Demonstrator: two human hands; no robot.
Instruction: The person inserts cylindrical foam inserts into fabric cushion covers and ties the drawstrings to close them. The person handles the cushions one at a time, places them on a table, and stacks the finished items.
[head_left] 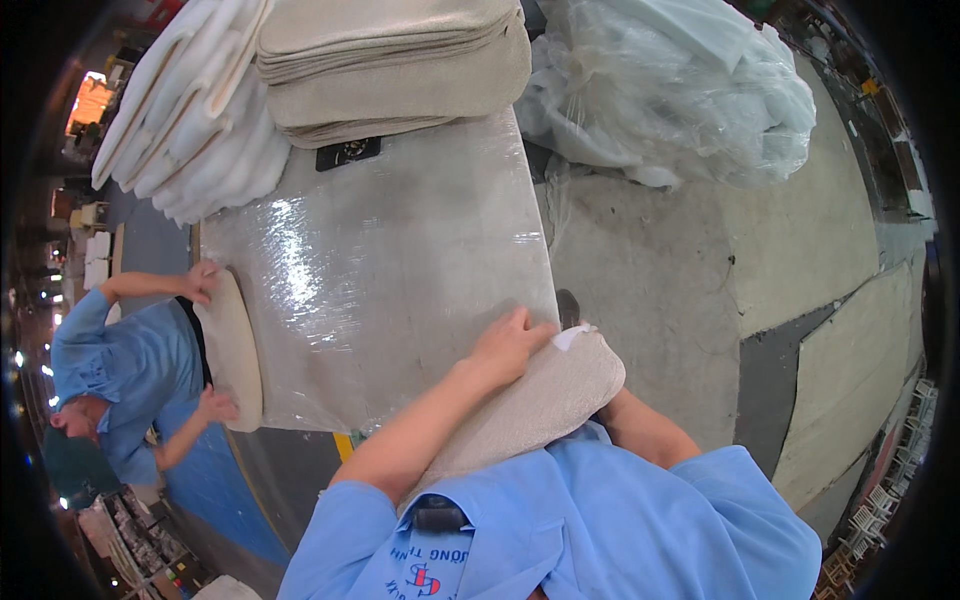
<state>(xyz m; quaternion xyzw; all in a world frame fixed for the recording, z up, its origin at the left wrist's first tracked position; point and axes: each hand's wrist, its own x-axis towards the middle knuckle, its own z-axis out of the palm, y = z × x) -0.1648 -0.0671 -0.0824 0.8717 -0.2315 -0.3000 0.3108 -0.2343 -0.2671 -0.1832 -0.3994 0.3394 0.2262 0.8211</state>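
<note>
A beige fabric cushion, long and rounded at the end, lies slantwise against my body over the table's near edge. My left hand is closed at its far end, the fingers curled by the edge beside a small white patch. What exactly the fingertips pinch is partly hidden. From the right, my forearm passes behind the cushion, which hides my right hand and its fingers.
A plastic-wrapped table lies ahead. Stacked beige cushions, folded white padding and a bundle of clear plastic stand at its far side. At left, a co-worker holds another beige cushion. Cardboard sheets cover floor at right.
</note>
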